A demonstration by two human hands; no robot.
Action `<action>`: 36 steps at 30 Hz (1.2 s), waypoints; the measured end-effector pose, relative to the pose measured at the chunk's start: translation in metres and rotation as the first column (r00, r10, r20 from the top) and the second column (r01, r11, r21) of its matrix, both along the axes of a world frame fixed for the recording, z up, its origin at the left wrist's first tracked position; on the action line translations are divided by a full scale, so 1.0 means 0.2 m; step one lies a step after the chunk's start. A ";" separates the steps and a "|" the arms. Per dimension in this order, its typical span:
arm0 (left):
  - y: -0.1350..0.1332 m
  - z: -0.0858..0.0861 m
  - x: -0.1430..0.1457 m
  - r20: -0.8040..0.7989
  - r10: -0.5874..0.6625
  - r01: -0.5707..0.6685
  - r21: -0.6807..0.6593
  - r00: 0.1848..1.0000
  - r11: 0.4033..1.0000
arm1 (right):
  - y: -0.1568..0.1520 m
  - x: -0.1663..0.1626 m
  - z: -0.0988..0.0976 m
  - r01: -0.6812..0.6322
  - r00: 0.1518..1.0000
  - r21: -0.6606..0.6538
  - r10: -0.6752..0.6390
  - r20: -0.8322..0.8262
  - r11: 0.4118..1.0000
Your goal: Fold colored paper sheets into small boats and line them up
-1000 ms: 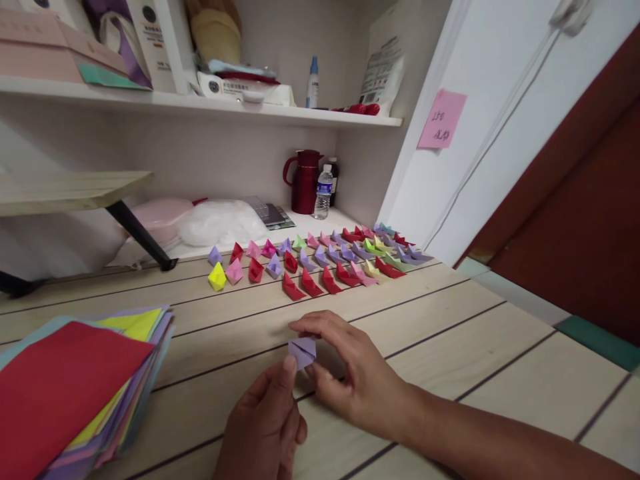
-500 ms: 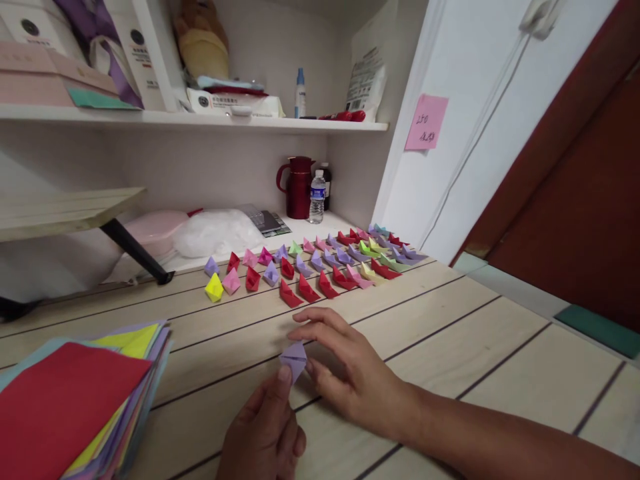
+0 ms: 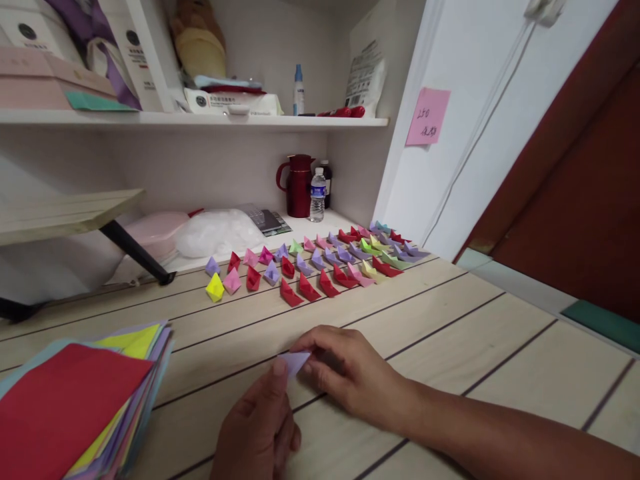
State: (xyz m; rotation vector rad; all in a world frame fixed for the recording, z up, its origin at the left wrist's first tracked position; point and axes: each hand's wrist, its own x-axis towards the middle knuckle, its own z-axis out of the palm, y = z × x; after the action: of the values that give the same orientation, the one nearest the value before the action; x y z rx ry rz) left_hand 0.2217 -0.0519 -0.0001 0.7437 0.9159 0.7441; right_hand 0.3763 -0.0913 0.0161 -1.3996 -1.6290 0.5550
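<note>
A small piece of folded purple paper (image 3: 295, 362) is held over the table, showing as a narrow triangle with its point to the right. My left hand (image 3: 264, 417) pinches its left end between thumb and fingers. At the right point, my right hand (image 3: 353, 370) has its fingers curled and closed around the tip, the index finger behind and the thumb in front. Beyond both hands stand rows of small folded paper boats (image 3: 329, 285) in red, purple, pink, yellow and green.
A stack of coloured paper sheets (image 3: 65, 400), red on top, lies at the left. Behind the boats are a dark red jug (image 3: 300, 187), a water bottle (image 3: 317, 195) and a clear plastic bag (image 3: 217, 232). A small raised stand (image 3: 65, 213) with black legs occupies the left back.
The purple paper has gone from an open diamond shape to a narrow triangle. My right hand's fingers have lowered and closed in at its right point.
</note>
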 end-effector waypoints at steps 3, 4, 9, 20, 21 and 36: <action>0.00 0.01 -0.01 -0.047 0.027 -0.028 -0.020 0.999 0.999 | 0.00 0.00 -0.01 -0.034 0.992 -0.022 0.031 -0.126 0.999; 0.00 0.01 -0.01 -0.048 0.037 -0.039 -0.030 0.998 0.999 | 0.01 -0.01 -0.02 -0.069 0.967 -0.044 0.056 -0.249 0.997; 0.01 0.01 0.00 0.035 0.011 -0.010 -0.029 0.999 1.000 | 0.04 -0.01 -0.04 -0.244 0.578 -0.193 -0.017 -0.816 0.950; 0.03 -0.01 0.00 0.135 -0.206 0.211 -0.023 0.969 0.977 | 0.03 0.02 -0.01 -0.341 0.399 -0.195 -0.046 -0.916 0.919; 0.03 -0.01 0.00 0.142 -0.201 0.207 -0.025 0.969 0.978 | 0.03 0.01 -0.01 -0.346 0.400 -0.198 -0.047 -0.915 0.917; 0.03 -0.05 0.05 0.156 0.037 -0.055 0.111 0.987 0.992 | 0.02 -0.03 -0.05 -0.377 0.205 -0.160 -0.086 -0.975 0.912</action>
State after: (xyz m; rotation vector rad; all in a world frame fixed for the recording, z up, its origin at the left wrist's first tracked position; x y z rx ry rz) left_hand 0.2315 -0.0464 -0.0102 0.7569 0.7575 0.8887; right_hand 0.3712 -0.0865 0.0059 -0.7025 -0.5305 1.5778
